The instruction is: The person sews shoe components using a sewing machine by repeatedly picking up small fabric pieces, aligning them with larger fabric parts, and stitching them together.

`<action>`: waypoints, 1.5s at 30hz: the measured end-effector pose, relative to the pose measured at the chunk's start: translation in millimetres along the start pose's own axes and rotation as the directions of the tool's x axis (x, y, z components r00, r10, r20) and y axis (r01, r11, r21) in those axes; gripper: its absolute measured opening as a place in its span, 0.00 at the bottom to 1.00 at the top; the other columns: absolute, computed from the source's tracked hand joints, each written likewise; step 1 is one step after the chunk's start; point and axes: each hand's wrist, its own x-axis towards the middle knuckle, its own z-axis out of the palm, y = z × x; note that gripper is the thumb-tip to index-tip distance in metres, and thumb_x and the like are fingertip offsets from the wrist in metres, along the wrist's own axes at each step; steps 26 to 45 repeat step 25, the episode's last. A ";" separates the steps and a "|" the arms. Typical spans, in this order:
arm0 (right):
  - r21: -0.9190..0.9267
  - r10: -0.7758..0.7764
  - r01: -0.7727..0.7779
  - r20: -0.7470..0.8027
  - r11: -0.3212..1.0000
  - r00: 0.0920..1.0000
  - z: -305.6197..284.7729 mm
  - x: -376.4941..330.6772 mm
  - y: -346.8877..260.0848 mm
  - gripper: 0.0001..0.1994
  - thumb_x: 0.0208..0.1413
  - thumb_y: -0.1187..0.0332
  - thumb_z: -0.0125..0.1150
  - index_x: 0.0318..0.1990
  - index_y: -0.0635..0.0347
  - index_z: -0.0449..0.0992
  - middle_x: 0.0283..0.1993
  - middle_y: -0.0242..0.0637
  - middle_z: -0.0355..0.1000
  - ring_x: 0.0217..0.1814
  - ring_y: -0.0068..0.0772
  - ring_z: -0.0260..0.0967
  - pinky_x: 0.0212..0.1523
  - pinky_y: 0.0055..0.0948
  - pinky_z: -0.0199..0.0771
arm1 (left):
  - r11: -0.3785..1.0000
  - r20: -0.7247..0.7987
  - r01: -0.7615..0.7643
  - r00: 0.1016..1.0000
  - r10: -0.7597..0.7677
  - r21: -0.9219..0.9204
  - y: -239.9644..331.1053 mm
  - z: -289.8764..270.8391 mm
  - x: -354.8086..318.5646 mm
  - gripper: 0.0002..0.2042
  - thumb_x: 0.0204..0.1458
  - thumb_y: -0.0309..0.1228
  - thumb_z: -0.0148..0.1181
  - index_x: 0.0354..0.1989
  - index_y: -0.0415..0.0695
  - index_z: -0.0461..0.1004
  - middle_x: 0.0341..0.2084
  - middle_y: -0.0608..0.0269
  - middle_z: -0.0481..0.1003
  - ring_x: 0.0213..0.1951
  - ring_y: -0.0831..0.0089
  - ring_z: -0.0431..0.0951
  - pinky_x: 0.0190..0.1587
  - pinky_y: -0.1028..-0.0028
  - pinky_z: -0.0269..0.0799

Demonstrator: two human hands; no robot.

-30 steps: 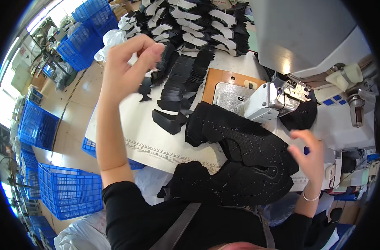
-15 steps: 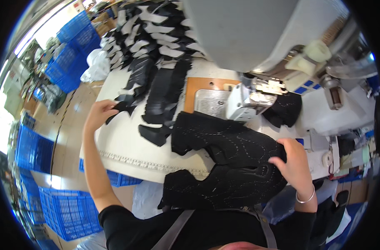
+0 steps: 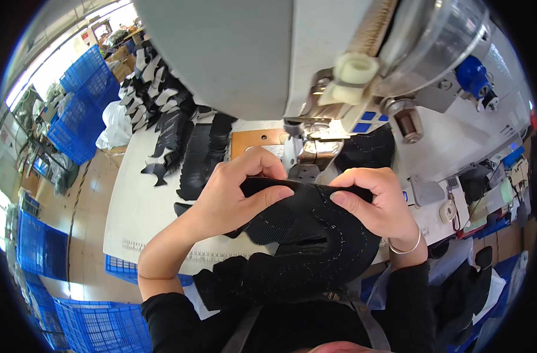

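Observation:
A black piece of stitched fabric, shaped like a shoe upper (image 3: 345, 247), is folded up in front of me, with pale dashed stitch lines on it. My left hand (image 3: 239, 191) pinches its far edge between thumb and fingers. The same edge is gripped by my right hand (image 3: 374, 200), a bracelet on that wrist. Any small piece under my left fingers is hidden. Just beyond the hands stands the sewing machine's head (image 3: 303, 150), close to the raised edge. The upper's near part hangs against my body.
Stacked black cut pieces (image 3: 200, 156) lie on the white table (image 3: 130, 206), left of the machine. Another black piece (image 3: 368, 147) rests behind the machine head. A ruler strip (image 3: 209, 256) runs along the near edge. Blue crates (image 3: 103, 323) stand on the floor at left.
My left hand has come from the stacked pieces to the upper and now grips its edge. Both hands have lifted that edge toward the machine head. My view has shifted right.

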 end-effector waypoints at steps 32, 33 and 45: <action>0.573 0.253 -0.172 -0.064 0.802 0.965 3.8 28.1 41.6 0.18 0.56 0.81 0.56 0.55 0.68 0.67 0.46 0.35 0.72 0.44 0.15 0.70 0.46 0.17 0.71 | 0.997 0.135 -0.072 0.988 0.071 0.002 -33.0 -39.1 82.2 0.15 0.49 0.38 0.69 0.42 0.45 0.81 0.31 0.60 0.81 0.33 0.72 0.79 0.40 0.72 0.74; 0.573 0.253 -0.172 -0.064 0.802 0.965 3.8 28.1 41.6 0.18 0.56 0.81 0.56 0.55 0.68 0.67 0.46 0.35 0.72 0.44 0.15 0.70 0.46 0.17 0.71 | 0.997 0.135 -0.072 0.988 0.071 0.002 -33.0 -39.1 82.2 0.15 0.49 0.38 0.69 0.42 0.45 0.81 0.31 0.60 0.81 0.33 0.72 0.79 0.40 0.72 0.74; 0.573 0.253 -0.172 -0.064 0.802 0.965 3.8 28.1 41.6 0.18 0.56 0.81 0.56 0.55 0.68 0.67 0.46 0.35 0.72 0.44 0.15 0.70 0.46 0.17 0.71 | 0.997 0.135 -0.072 0.988 0.071 0.002 -33.0 -39.1 82.2 0.15 0.49 0.38 0.69 0.42 0.45 0.81 0.31 0.60 0.81 0.33 0.72 0.79 0.40 0.72 0.74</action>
